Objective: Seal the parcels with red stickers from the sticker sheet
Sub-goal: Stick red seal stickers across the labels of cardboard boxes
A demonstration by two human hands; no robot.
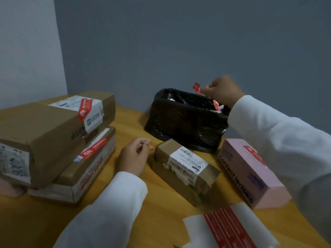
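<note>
Wood tabletop (125, 120), grey wall behind. My right hand (223, 91) pinches red scrap (197, 88) over bin bag (186, 120), frame centre; left hand (134, 156) loosely curled, empty. Sticker sheet (231, 228) thin, floppy, tacky: lift by corner w/ fingertips. Unsealed parcel (186, 169) looks light.

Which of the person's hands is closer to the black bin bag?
The right hand. It hangs just above the rim of the black bin bag, pinching a small red scrap. The left hand is lower, over the table in front of the bag, beside the small brown parcel.

Dim, even indoor light with soft shadows. The black bin bag (186, 119) shows faint glare. The whole picture is slightly blurred, and wide-angle bending warps the edges.
</note>
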